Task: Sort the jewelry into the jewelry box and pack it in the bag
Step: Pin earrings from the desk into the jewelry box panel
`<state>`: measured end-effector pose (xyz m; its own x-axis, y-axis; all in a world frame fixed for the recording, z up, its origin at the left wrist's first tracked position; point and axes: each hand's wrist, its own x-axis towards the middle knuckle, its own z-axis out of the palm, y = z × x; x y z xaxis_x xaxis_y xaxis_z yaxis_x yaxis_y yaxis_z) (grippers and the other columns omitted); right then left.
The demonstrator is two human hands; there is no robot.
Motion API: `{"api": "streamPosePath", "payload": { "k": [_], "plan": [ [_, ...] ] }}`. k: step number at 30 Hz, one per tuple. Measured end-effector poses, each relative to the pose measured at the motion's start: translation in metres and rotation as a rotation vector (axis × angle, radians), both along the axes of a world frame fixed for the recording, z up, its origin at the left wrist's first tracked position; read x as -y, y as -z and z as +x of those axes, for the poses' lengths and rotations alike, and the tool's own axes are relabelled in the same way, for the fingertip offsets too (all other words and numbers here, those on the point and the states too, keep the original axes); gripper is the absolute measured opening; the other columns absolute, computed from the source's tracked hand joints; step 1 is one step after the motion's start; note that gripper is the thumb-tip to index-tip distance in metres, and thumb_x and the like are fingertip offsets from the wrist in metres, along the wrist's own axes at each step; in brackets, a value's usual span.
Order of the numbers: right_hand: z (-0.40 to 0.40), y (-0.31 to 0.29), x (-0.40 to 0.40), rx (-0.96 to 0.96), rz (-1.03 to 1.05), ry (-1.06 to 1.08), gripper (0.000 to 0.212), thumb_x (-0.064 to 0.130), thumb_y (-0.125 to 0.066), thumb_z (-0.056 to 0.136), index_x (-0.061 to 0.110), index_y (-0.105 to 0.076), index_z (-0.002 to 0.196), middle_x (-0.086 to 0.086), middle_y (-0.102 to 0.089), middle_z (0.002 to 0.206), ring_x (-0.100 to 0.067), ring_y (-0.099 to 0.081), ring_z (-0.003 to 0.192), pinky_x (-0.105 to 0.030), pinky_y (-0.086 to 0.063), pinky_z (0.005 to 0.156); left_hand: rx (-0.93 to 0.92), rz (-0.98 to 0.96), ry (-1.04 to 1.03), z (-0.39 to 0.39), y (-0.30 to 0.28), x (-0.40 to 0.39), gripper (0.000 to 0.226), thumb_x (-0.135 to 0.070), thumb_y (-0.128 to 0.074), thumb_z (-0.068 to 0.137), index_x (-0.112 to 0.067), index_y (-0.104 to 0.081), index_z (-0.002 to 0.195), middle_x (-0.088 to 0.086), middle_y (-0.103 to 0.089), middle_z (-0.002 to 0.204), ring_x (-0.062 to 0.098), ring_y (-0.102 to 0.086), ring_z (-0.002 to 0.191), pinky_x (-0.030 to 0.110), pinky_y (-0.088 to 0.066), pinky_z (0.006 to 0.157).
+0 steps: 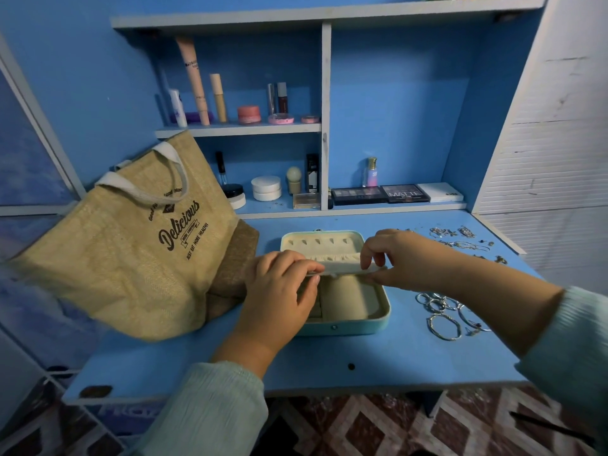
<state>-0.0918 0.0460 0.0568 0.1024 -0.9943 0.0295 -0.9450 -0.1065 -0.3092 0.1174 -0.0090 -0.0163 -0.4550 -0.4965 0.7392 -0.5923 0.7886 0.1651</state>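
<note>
A mint-green jewelry box (348, 327) lies open in the middle of the blue desk, its cream lining showing. A cream inner flap (342, 267) runs across the box's hinge line. My left hand (279, 291) pinches the flap's left end and my right hand (401, 255) pinches its right end. Silver bangles and rings (444, 314) lie on the desk to the right of the box. Smaller silver pieces (460, 238) are scattered farther back on the right. A tan jute bag (131, 245) printed "Delicious" leans at the left, touching the box's left side.
Shelves behind the desk hold cosmetics: tubes (197, 83), jars (266, 188), and eyeshadow palettes (404, 193). The desk's front edge (296, 390) is close to me, with patterned floor below. A white slatted panel (552, 153) borders the right side.
</note>
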Motion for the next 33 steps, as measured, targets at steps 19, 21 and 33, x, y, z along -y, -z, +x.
{"api": "streamPosePath", "payload": {
  "k": [19, 21, 33],
  "plan": [
    [-0.047, -0.001, -0.031, 0.012, -0.015, 0.108, 0.012, 0.03, -0.061, 0.087, 0.035, -0.057, 0.077, 0.017, -0.054, 0.083, 0.005, -0.048, 0.069, -0.007, -0.036, 0.059, 0.235, 0.156, 0.045, -0.07, -0.036, -0.029, 0.026, -0.033, -0.039, 0.09, -0.035, -0.065, 0.091, -0.017, -0.064, 0.091, 0.01, -0.06, 0.087, 0.031, -0.021, 0.092],
    [-0.059, 0.001, -0.036, 0.019, 0.011, 0.155, 0.011, 0.032, -0.06, 0.088, 0.034, -0.059, 0.077, 0.018, -0.055, 0.083, 0.003, -0.049, 0.07, -0.009, -0.036, 0.06, 0.352, 0.246, 0.028, -0.084, -0.042, -0.031, 0.026, -0.035, -0.037, 0.096, -0.036, -0.061, 0.105, -0.017, -0.059, 0.108, 0.008, -0.052, 0.104, 0.032, -0.013, 0.101],
    [-0.123, 0.007, -0.044, 0.024, 0.124, 0.318, 0.014, 0.037, -0.057, 0.089, 0.028, -0.065, 0.082, 0.018, -0.057, 0.083, -0.004, -0.055, 0.075, -0.02, -0.046, 0.067, 0.951, 0.571, 0.105, -0.157, -0.083, 0.016, 0.029, -0.046, -0.041, 0.095, -0.033, -0.057, 0.116, -0.012, -0.058, 0.121, 0.011, -0.052, 0.111, 0.033, -0.034, 0.098]
  ]
}}
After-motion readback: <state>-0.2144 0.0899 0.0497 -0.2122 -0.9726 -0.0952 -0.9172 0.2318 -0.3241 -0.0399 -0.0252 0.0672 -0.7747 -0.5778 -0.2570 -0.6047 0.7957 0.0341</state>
